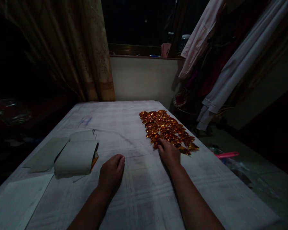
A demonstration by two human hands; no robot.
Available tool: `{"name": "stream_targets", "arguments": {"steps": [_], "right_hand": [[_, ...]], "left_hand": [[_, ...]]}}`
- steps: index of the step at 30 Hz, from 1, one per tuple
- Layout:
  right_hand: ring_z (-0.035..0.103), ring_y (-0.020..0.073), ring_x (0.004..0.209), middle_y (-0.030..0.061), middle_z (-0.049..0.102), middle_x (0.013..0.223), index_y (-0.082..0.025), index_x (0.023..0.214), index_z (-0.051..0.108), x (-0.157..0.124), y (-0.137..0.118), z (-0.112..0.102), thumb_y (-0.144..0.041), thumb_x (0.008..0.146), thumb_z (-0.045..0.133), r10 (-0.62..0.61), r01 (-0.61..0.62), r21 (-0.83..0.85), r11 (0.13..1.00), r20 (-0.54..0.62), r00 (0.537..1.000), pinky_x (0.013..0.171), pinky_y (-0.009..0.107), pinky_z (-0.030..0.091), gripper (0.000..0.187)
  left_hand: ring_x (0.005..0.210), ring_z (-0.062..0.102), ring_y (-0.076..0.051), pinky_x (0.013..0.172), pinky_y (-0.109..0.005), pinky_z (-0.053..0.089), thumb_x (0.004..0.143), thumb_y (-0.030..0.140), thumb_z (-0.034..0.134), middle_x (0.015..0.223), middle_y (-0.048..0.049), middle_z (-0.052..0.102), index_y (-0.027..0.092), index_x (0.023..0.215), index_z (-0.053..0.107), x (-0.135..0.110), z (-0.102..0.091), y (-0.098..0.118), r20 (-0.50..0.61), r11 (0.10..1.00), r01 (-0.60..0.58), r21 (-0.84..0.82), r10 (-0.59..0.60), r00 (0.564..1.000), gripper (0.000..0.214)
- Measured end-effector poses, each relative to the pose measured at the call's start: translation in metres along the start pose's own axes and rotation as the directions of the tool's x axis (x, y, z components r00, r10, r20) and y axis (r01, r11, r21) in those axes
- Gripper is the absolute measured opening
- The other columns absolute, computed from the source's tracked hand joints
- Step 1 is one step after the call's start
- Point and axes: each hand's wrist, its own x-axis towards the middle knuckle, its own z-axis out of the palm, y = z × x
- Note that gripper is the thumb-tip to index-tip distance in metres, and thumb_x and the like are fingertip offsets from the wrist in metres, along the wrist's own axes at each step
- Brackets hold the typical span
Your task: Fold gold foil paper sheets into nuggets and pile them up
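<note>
Lying at the left of the frame, a thick stack of pale paper (74,156) rests on the table (134,204), with a glint of gold foil at its right edge and a single flat sheet (46,153) just beside it on the left. Right of the stack, near the lower middle, the left hand (111,171) rests on the white cloth with its fingers curled loosely under; nothing shows in it. Further right, the right hand (169,153) reaches forward, its fingers laid on the near end of a patch of folded gold foil pieces (165,126). The fingertips are lost among the pieces, so whether they pinch one cannot be told. The gold pieces lie packed in rows at the centre right, on the table's right side, running away from the hand. Pale garments (230,64) hang at the upper right.
</note>
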Motion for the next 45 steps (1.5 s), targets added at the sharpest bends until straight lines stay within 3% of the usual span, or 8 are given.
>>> {"name": "stream_targets", "arguments": {"steps": [6,14,19,23,27,29,32,45], "right_hand": [[0.067,0.0231,0.105,0.0102,0.072,0.119,-0.021,0.132,0.065,-0.002,0.001,0.001,-0.025,0.095,0.060,-0.048,0.047,-0.013,0.999,-0.128,0.991,0.086,0.031,0.051,0.038],[0.064,0.0216,0.093,0.0085,0.072,0.102,-0.019,0.124,0.069,-0.007,0.002,0.014,-0.020,0.094,0.054,-0.242,0.264,0.020,0.964,-0.339,0.909,0.083,0.030,0.047,0.033],[0.063,0.0214,0.092,0.0078,0.072,0.099,-0.022,0.124,0.069,-0.019,-0.022,0.022,-0.020,0.093,0.056,-0.396,0.409,0.017,0.912,-0.223,0.891,0.080,0.028,0.046,0.033],[0.064,0.0196,0.089,0.0070,0.071,0.096,-0.022,0.121,0.070,-0.028,-0.035,0.026,-0.022,0.097,0.054,-0.496,0.501,0.020,0.865,-0.100,0.862,0.078,0.026,0.045,0.029],[0.063,0.0180,0.089,0.0062,0.070,0.097,-0.023,0.116,0.071,-0.031,-0.040,0.024,-0.024,0.100,0.050,-0.492,0.492,-0.001,0.871,0.006,0.871,0.077,0.025,0.043,0.026],[0.063,0.0179,0.089,0.0062,0.070,0.097,-0.023,0.115,0.071,-0.031,-0.042,0.022,-0.024,0.100,0.050,-0.481,0.481,-0.012,0.876,0.029,0.876,0.077,0.025,0.043,0.025],[0.062,0.0175,0.089,0.0058,0.069,0.097,-0.024,0.111,0.071,-0.031,-0.043,0.019,-0.022,0.099,0.052,-0.478,0.479,-0.019,0.878,0.038,0.878,0.077,0.025,0.042,0.023],[0.061,0.0171,0.092,0.0059,0.068,0.099,-0.024,0.101,0.072,-0.033,-0.046,0.018,-0.022,0.098,0.052,-0.459,0.461,-0.031,0.887,0.063,0.886,0.077,0.025,0.040,0.020]], "left_hand": [[0.078,0.066,-0.019,0.070,-0.028,0.040,0.096,0.035,0.043,0.084,-0.0035,0.071,0.022,0.086,0.065,0.000,0.000,0.000,0.006,1.000,0.007,-0.009,-0.007,1.000,0.028],[0.074,0.066,-0.019,0.069,-0.028,0.042,0.094,0.036,0.042,0.080,-0.0031,0.071,0.021,0.083,0.065,0.002,0.003,-0.003,-0.026,0.998,-0.001,-0.057,-0.001,1.000,0.029],[0.075,0.067,-0.020,0.072,-0.029,0.047,0.096,0.037,0.041,0.081,-0.0036,0.072,0.022,0.085,0.066,0.001,-0.001,-0.007,-0.164,0.995,-0.083,-0.056,0.072,0.984,0.032],[0.089,0.068,-0.023,0.087,-0.035,0.049,0.098,0.037,0.041,0.092,-0.0088,0.074,0.020,0.092,0.069,0.006,-0.019,-0.020,-0.346,0.975,-0.180,0.134,0.216,0.913,0.033],[0.132,0.050,-0.035,0.112,-0.050,0.035,0.093,0.044,0.050,0.140,-0.0194,0.059,0.014,0.130,0.061,0.010,-0.044,-0.038,-0.461,0.937,0.118,0.329,0.050,0.886,0.049],[0.146,0.033,-0.039,0.116,-0.059,0.025,0.092,0.046,0.051,0.155,-0.0235,0.042,0.009,0.145,0.048,0.009,-0.052,-0.046,-0.446,0.869,0.316,0.382,-0.126,0.886,0.065],[0.150,0.024,-0.040,0.115,-0.065,0.021,0.094,0.049,0.044,0.161,-0.0246,0.033,0.006,0.151,0.040,0.004,-0.058,-0.053,-0.355,0.792,0.416,0.446,-0.270,0.895,0.071],[0.147,0.036,-0.033,0.116,-0.059,0.028,0.101,0.044,0.033,0.156,-0.0166,0.044,0.010,0.144,0.053,-0.003,-0.067,-0.049,-0.269,0.795,0.331,0.508,-0.219,0.938,0.058]]}}
